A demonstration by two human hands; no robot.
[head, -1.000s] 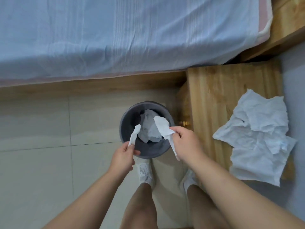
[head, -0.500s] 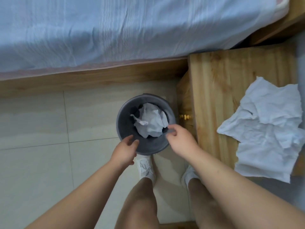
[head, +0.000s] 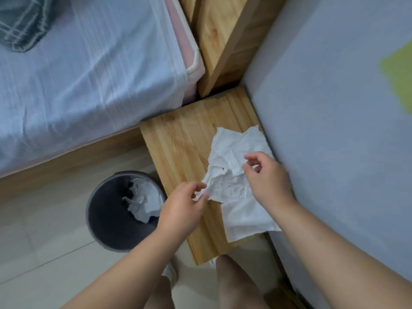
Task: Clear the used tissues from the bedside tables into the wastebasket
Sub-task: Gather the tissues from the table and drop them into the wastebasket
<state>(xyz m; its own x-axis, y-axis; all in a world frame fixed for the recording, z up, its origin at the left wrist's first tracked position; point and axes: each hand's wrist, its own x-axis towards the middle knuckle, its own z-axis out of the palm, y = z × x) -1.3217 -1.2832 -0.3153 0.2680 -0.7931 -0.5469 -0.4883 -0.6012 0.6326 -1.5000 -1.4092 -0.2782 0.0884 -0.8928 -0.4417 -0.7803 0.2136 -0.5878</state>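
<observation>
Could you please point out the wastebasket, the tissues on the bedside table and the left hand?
wastebasket (head: 100, 208): head view, dark left inner wall.
tissues (head: 245, 219): head view, flat lower sheet.
left hand (head: 178, 210): head view, back of the hand.

Pale blue sheeted bed (head: 89, 90) on a light wooden frame (head: 66, 162); wooden headboard (head: 219, 41) against a grey-blue wall (head: 334, 134); beige tiled floor (head: 42, 248).

left hand (head: 184, 207) in a pinch, right hand (head: 268, 177) loose-fingered
</observation>
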